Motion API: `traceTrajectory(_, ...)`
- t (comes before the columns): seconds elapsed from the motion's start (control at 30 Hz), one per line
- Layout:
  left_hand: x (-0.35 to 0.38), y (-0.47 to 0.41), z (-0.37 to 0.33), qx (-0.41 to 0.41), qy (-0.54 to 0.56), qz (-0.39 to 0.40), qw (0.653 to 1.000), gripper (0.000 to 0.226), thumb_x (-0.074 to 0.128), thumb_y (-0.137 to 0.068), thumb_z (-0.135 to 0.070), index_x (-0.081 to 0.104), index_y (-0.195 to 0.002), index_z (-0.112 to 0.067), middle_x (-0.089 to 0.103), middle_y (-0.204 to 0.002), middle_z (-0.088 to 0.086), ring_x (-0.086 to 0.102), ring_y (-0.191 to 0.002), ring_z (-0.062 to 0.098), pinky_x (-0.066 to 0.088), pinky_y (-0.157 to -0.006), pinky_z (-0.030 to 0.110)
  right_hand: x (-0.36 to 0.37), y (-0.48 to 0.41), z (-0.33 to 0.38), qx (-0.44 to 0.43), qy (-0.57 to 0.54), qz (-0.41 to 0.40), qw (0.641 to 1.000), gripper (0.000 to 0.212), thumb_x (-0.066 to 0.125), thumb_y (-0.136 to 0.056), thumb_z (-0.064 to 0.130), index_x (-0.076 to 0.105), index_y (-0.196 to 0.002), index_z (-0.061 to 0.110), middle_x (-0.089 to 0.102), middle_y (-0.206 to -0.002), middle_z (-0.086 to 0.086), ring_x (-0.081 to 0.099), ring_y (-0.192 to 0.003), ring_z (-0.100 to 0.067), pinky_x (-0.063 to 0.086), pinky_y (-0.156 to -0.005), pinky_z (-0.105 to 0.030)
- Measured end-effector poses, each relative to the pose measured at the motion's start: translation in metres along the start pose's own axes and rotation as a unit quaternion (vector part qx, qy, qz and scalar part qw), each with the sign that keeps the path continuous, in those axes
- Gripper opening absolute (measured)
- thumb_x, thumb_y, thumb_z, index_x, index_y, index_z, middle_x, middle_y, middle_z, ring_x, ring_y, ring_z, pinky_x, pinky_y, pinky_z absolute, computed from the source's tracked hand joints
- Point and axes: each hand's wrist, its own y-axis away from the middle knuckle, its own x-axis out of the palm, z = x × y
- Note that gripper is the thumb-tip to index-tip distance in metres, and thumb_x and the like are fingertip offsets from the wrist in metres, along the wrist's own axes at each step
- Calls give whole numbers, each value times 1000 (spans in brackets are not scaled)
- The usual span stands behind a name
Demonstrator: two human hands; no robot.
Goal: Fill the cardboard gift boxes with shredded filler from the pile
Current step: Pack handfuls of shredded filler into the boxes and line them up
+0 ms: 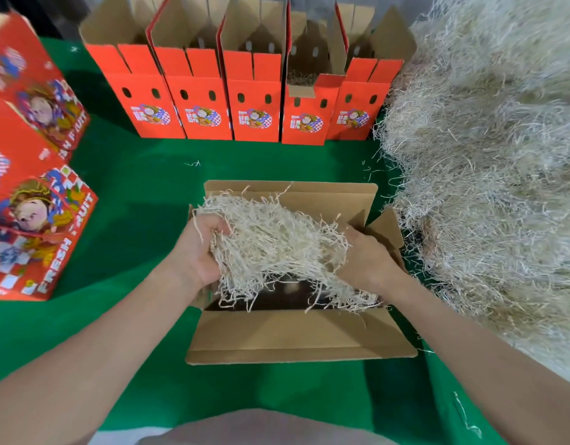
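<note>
Surroundings: a green cloth covers the table. A huge heap of pale shredded filler fills the right side, its edge just beside the open box.
Left side: closed red printed gift boxes are stacked, well apart from the hands.
Back row: five upright red cardboard boxes stand side by side with their top flaps raised and their printed faces toward the person.
In the way: the open box's small right side flap sticks up between the right hand and the heap.
Strays: a few loose strands lie on the cloth.
Open box: a plain brown cardboard box lies at centre, mouth upward, with its long axis running left to right. Its near flap is folded flat toward the person.
Clump: a loose wad of pale shredded filler is held over the box mouth, stretched left to right, with its lower strands hanging inside.
Left hand: the fingers curl into the wad's left end, gripping it.
Right hand: it grips the right end, with the fingertips buried in strands.
Contents: the box interior is dark, and some strands lie at its near right. The fourth back-row box shows filler; the contents of the others cannot be told.
</note>
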Motion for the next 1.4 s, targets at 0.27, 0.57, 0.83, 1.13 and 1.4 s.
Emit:
traceTrajectory(0.27,-1,3,-4,-42,-28,115,992,49,65,-62,-22,60,-110,-13,67,-106,13,66,-93,29,53,-75,44,-25,2,10,22,-413,173,894,83,79,-64,16,38,-136,23,49,-133,8,45,-125,-16,41,-100,-33)
traceTrajectory(0.57,24,6,2,-78,-119,74,987,61,75,-57,-21,58,-115,-12,55,-130,16,55,-117,32,41,-99,51,5,-2,26,48,-274,42,960,21,53,-88,6,57,-108,0,53,-72,-4,45,-49,-6,35,-44,-16)
traceTrajectory(0.83,11,-2,-2,-36,-16,83,996,30,69,-63,-30,74,-88,-14,71,-102,12,69,-91,30,53,-72,40,-2,1,11,78,-424,104,896,65,61,-86,13,30,-141,25,55,-109,12,50,-91,2,38,-82,-22)
traceTrajectory(1.13,0,-12,10,-8,-302,-81,950,50,57,-78,9,50,-125,-4,52,-127,16,47,-121,27,29,-108,38,-5,-7,9,138,-374,77,914,69,66,-79,6,33,-140,12,59,-110,-1,65,-92,-19,36,-73,-22)
traceTrajectory(1.4,7,-15,14,62,-627,-14,777,89,72,-76,-23,18,-146,-14,35,-144,6,37,-124,17,30,-91,22,-9,-22,19,101,-169,101,975,64,53,-86,14,25,-144,7,61,-108,-10,62,-94,-18,53,-80,-31)
